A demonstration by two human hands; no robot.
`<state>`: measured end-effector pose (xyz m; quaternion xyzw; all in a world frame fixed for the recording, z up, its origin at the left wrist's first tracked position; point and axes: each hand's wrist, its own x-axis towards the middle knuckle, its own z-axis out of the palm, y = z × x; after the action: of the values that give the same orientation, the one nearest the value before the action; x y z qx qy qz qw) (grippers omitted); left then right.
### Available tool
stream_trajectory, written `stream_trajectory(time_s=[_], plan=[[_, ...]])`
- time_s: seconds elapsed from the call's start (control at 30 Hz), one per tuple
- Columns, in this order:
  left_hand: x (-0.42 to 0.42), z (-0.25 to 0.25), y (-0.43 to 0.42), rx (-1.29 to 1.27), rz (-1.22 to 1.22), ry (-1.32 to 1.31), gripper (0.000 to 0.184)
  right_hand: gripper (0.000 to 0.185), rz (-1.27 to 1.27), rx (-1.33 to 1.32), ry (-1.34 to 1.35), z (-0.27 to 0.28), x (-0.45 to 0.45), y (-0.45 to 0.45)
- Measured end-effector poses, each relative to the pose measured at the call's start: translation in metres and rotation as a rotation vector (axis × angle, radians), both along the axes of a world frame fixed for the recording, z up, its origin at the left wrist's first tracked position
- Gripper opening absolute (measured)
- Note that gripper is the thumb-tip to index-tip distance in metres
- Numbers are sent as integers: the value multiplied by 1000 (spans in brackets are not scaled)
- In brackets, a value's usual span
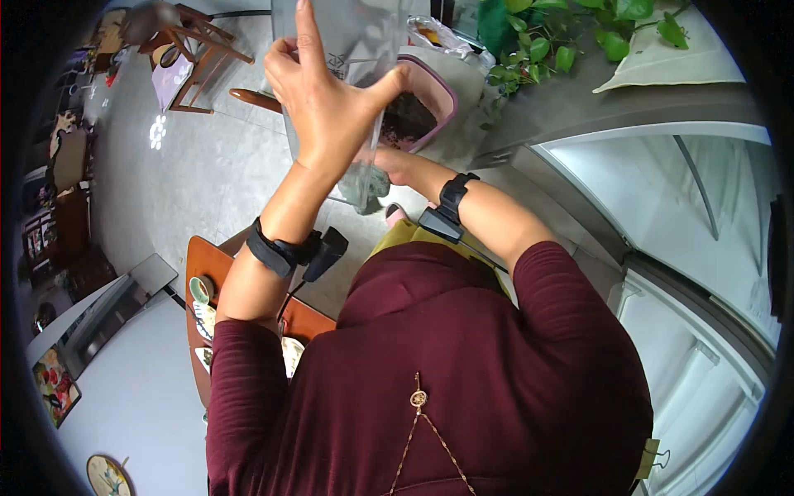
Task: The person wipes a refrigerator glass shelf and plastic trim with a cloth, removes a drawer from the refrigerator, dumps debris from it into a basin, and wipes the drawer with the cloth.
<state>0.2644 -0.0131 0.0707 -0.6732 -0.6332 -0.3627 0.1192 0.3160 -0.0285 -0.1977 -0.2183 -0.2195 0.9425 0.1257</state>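
A clear plastic box [364, 37], with a small dark printed mark on its wall, is held up in front of me. My left hand [327, 95] grips it, index finger stretched up along the wall, thumb spread to the right and the other fingers curled. Lower down, my right hand [393, 165] is partly hidden by my left wrist and the clear plastic. A crumpled grey-green cloth [364, 188] bunches at its fingers, against the bottom end of the box. Those fingers show only faintly.
Beyond the box stands a purple-rimmed bin [442, 91] with dark contents. An open fridge [662, 190] is on the right, a leafy plant [562, 54] above it. A brown wooden table [219, 264] with dishes lies left; a wooden chair [194, 62] stands farther off.
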Motion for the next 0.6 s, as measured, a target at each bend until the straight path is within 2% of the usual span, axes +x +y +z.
stream_trajectory(time_s=[0.07, 0.2, 0.3, 0.33, 0.4, 0.47, 0.57, 0.6], plan=[[-9, 1, 2, 1, 42, -12, 116, 22, 30, 6, -65, 36, 5, -1], [-4, 13, -7, -15, 58, -116, 116, 20, 51, 83, -174, 48, 31, -3], [5, 12, -9, 5, 7, -101, 116, 20, 9, 179, -45, 43, 34, -1], [9, 10, -12, 4, -26, -56, 116, 21, -1, -54, 55, 31, 16, -2], [2, 3, -2, -10, 13, -32, 116, 22, 33, -38, 11, 14, -1, 1], [-11, -3, 7, -4, 72, -12, 117, 22, 75, 6, -124, 26, -2, 3], [-13, 6, 0, -25, 81, -131, 118, 22, 46, 143, -162, 49, 22, 1], [-10, 7, -3, 23, 51, -102, 119, 21, 107, 123, -121, 51, 31, 4]])
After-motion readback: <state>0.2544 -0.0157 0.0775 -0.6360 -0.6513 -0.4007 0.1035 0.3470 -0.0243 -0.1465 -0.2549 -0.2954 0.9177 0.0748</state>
